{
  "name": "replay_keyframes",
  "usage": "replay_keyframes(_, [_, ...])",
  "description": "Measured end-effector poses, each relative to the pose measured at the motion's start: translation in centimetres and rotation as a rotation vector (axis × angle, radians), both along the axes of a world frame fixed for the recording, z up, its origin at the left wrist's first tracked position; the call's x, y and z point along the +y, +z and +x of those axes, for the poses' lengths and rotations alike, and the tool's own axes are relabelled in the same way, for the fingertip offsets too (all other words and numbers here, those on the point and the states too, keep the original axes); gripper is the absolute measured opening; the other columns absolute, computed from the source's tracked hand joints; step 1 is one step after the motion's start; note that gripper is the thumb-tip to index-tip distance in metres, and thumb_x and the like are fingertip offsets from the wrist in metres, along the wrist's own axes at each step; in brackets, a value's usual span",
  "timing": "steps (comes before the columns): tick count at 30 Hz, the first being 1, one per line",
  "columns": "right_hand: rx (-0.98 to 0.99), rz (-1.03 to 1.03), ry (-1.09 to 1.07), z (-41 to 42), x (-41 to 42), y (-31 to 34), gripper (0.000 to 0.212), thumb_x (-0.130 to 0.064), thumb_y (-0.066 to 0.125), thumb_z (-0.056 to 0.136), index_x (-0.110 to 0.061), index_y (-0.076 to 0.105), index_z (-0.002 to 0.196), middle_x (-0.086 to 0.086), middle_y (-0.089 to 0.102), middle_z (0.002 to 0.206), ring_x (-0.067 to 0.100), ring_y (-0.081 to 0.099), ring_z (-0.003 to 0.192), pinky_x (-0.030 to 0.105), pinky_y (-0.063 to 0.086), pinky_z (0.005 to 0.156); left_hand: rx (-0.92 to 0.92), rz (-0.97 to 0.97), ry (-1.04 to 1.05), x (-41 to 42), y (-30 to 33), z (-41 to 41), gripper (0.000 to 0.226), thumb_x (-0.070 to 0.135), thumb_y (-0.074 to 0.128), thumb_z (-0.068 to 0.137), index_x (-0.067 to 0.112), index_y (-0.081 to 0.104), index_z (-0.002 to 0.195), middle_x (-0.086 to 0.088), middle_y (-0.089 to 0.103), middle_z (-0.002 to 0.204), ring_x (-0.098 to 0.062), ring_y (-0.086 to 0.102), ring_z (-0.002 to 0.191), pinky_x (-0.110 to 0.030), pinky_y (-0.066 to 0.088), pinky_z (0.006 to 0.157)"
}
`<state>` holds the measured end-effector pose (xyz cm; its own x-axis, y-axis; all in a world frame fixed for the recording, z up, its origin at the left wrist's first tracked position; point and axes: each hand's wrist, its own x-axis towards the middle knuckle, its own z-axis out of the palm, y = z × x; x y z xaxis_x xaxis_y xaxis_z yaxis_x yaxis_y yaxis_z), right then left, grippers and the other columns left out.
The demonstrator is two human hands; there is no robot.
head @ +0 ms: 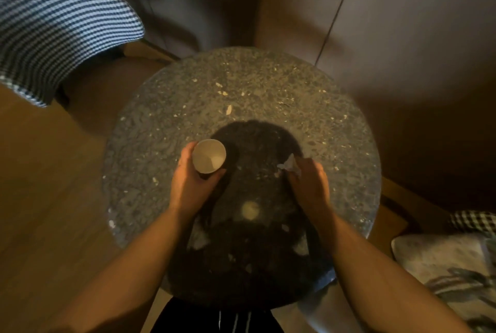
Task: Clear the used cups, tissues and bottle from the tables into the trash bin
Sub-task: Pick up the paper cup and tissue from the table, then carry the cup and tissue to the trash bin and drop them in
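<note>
Over round table, left hand grip holding cup, right hand pinching tissue

Pale paper cup, upright, mouth open and seemingly empty, gripped around its side by the left hand over the speckled round counter; well apart to its right, a small crumpled white tissue pinched in the right hand's fingers, against the counter top.

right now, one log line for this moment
left hand: holds cup | right hand: grips tissue | table: round, speckled | bin: not in view
</note>
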<state>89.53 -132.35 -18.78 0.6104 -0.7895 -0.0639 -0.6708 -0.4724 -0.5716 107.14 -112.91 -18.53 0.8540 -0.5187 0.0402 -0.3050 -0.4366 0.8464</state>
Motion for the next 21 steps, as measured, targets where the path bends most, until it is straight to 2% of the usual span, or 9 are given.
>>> replay_keyframes(3, [-0.026, -0.012, 0.153, 3.5, 3.1, 0.3, 0.027, -0.023, 0.060, 0.088, -0.012, 0.064, 0.112, 0.014, 0.063, 0.108, 0.031, 0.055, 0.102, 0.038, 0.044, 0.086, 0.014, 0.031, 0.096, 3.6, 1.2, 0.8, 0.077, 0.039, 0.084, 0.065, 0.039, 0.036, 0.124, 0.015, 0.051, 0.119, -0.007, 0.051, 0.106, -0.029, 0.046, 0.084])
replay_keyframes(8, [-0.117, -0.003, 0.415, 9.1, 10.1, 1.4, 0.021, -0.025, 0.062, 0.088, -0.008, 0.068, 0.098, 0.013, 0.064, 0.091, 0.031, 0.058, 0.088, 0.039, 0.044, 0.077, -0.010, 0.025, 0.318, 11.9, 3.4, 1.0, 0.074, 0.042, 0.083, 0.065, 0.043, 0.035, 0.121, 0.013, 0.055, 0.115, -0.004, 0.053, 0.095, -0.027, 0.044, 0.077])
replay_keyframes(10, [-0.171, -0.015, 0.520, 11.0, 13.7, 1.8, 0.019, -0.023, 0.066, 0.086, -0.005, 0.068, 0.094, 0.015, 0.064, 0.086, 0.034, 0.058, 0.083, 0.043, 0.045, 0.074, -0.046, 0.044, 0.415, 16.1, 4.2, 0.5, 0.074, 0.044, 0.082, 0.066, 0.039, 0.035, 0.123, 0.011, 0.055, 0.118, -0.003, 0.053, 0.094, -0.028, 0.044, 0.075])
replay_keyframes(15, [-0.155, -0.103, 0.814, 14.5, 24.6, 2.8, 0.018, -0.024, 0.065, 0.085, -0.008, 0.067, 0.094, 0.013, 0.066, 0.088, 0.034, 0.058, 0.088, 0.042, 0.045, 0.077, -0.125, 0.094, 0.736, 27.7, 5.2, -2.9, 0.076, 0.039, 0.082, 0.068, 0.024, 0.038, 0.128, 0.001, 0.055, 0.124, -0.018, 0.056, 0.105, -0.028, 0.044, 0.080])
replay_keyframes(17, [-0.156, -0.089, 0.929, 15.0, 29.8, 3.3, 0.021, -0.029, 0.062, 0.087, -0.011, 0.067, 0.096, 0.010, 0.066, 0.091, 0.031, 0.057, 0.091, 0.041, 0.045, 0.078, -0.125, 0.106, 0.851, 32.7, 5.4, -5.4, 0.077, 0.038, 0.082, 0.067, 0.022, 0.038, 0.129, 0.001, 0.054, 0.124, -0.012, 0.055, 0.100, -0.027, 0.043, 0.080])
replay_keyframes(19, [-0.151, -0.068, 1.035, 14.6, 35.4, 3.7, 0.024, -0.032, 0.060, 0.088, -0.014, 0.066, 0.101, 0.008, 0.065, 0.097, 0.028, 0.056, 0.096, 0.039, 0.045, 0.081, -0.121, 0.119, 0.977, 37.8, 5.4, -8.5, 0.078, 0.038, 0.082, 0.067, 0.022, 0.038, 0.130, 0.001, 0.054, 0.125, 0.004, 0.049, 0.085, -0.024, 0.041, 0.078])
replay_keyframes(21, [-0.173, -0.086, 1.137, 13.4, 41.0, 3.9, 0.023, -0.031, 0.060, 0.089, -0.015, 0.066, 0.104, 0.007, 0.063, 0.099, 0.027, 0.056, 0.097, 0.038, 0.045, 0.081, -0.109, 0.142, 1.102, 42.7, 5.4, -12.3, 0.079, 0.039, 0.082, 0.067, 0.023, 0.037, 0.130, 0.000, 0.054, 0.126, 0.006, 0.045, 0.080, -0.023, 0.040, 0.077])
